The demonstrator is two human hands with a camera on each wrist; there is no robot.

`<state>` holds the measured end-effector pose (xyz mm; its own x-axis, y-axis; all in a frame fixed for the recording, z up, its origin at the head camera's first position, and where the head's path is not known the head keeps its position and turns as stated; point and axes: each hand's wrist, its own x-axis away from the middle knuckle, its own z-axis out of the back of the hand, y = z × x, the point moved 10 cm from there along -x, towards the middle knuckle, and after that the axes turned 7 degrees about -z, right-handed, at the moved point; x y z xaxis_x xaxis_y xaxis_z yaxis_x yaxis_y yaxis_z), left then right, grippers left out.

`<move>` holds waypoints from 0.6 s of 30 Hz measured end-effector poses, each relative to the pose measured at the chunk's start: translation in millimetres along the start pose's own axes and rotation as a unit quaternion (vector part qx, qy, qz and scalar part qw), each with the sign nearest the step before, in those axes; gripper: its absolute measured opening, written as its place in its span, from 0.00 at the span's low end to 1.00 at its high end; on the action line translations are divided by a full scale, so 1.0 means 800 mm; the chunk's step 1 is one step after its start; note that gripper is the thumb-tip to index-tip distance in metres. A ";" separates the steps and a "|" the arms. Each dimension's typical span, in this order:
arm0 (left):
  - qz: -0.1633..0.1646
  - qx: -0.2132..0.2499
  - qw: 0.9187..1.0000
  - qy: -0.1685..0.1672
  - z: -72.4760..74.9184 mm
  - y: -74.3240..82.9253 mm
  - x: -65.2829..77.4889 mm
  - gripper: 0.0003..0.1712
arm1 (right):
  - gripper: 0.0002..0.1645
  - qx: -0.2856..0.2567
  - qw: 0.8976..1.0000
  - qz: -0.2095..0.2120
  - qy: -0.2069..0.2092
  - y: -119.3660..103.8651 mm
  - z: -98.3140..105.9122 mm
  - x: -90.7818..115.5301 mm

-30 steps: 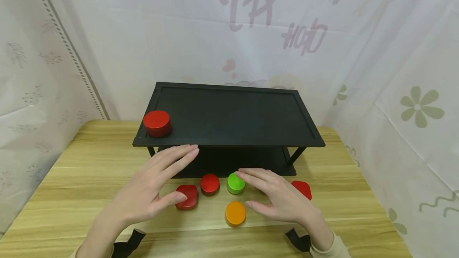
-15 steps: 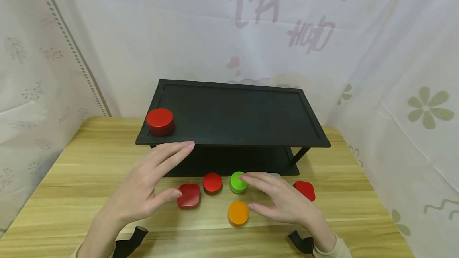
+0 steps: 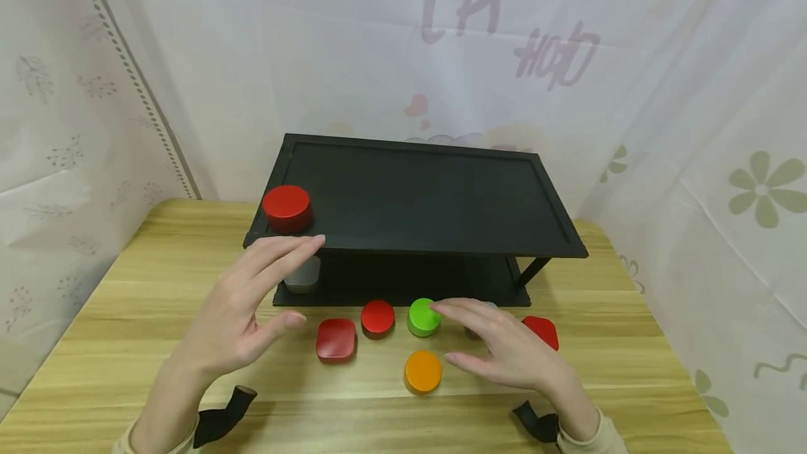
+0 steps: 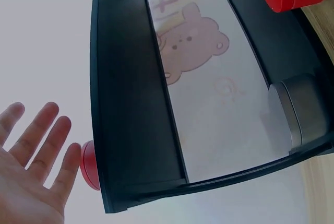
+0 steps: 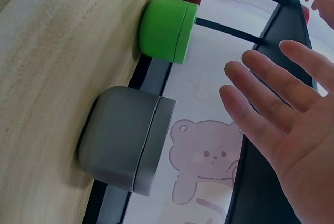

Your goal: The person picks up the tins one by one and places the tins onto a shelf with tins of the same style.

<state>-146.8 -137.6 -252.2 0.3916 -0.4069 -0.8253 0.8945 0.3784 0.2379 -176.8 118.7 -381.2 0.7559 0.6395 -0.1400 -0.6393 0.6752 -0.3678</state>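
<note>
My left hand [image 3: 233, 314] hovers before the left end of a black two-tier shelf [image 3: 416, 195], fingers extended and holding nothing. Near its fingertips, a red round tin [image 3: 286, 209] stands on the upper tier. A grey tin [image 3: 304, 276] is on the lower tier, partly behind that hand. My right hand [image 3: 504, 345] is held over the table with loose fingers and no object in it. Around it are a green round tin [image 3: 423, 317], an orange round tin [image 3: 423, 371] and a grey lidded tin [image 5: 122, 138], mostly covered by this hand in the head view.
In front of the shelf, a dark red square tin [image 3: 335, 339] and a smaller red round tin [image 3: 377, 318] stand on the wooden table [image 3: 353, 419]. Another red tin [image 3: 541, 332] is at the right, partly behind the right hand. Patterned white cloth [image 3: 353, 40] hangs behind.
The left hand has drawn back to the left from the shelf, uncovering the grey tin on the lower tier. The head view has shifted slightly. The right hand stays nearly where it was.
</note>
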 end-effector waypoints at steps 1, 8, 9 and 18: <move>0.002 0.000 1.000 0.004 0.002 -0.001 0.000 0.37 | 0.36 0.000 1.000 -0.002 0.000 0.001 0.001 0.000; 0.012 -0.006 0.999 0.042 0.017 -0.009 0.003 0.33 | 0.36 -0.005 1.000 -0.008 -0.008 0.003 0.004 0.001; 0.013 -0.007 0.999 0.045 0.018 -0.010 0.004 0.33 | 0.36 -0.005 1.000 -0.007 -0.007 0.003 0.004 0.001; 0.015 -0.010 0.997 0.077 0.030 -0.016 0.005 0.30 | 0.35 -0.020 1.000 -0.011 -0.011 0.006 0.005 0.003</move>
<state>-151.1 -164.0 -246.0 0.3799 -0.2631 -0.8868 0.8774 0.4061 0.2554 -178.6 124.7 -379.5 0.7667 0.6323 -0.1109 -0.6154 0.6748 -0.4074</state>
